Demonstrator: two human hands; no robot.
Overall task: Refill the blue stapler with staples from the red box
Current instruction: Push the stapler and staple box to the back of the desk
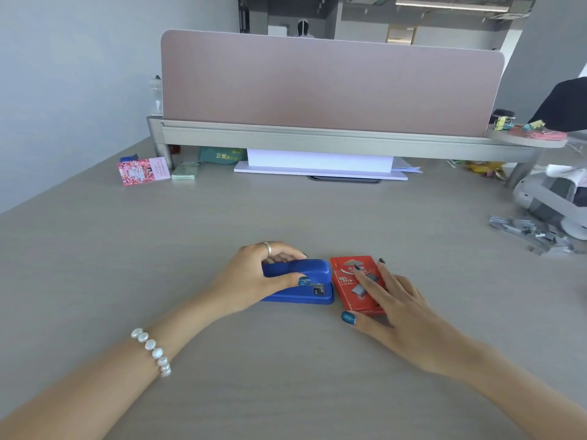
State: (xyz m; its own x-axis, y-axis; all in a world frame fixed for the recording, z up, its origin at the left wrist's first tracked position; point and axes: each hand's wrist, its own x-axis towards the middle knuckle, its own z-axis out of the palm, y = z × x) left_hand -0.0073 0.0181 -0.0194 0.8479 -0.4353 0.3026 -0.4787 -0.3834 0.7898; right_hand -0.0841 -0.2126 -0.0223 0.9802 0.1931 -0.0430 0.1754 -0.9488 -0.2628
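The blue stapler (309,274) lies closed on the grey desk (286,360), its front end pointing right. My left hand (254,277) grips it, thumb on the near side and fingers over the far side. Right beside it lies the red box (349,290) of staples, flat and closed. My right hand (400,309) rests on the box with spread fingers over its top and right side, the thumb on the desk just in front of it.
A heap of loose staple strips (533,233) lies at the right. A pink divider (330,84) on a raised shelf stands at the back, with white paper (320,165) under it. A pink card (143,171) and a small green box (185,171) sit back left.
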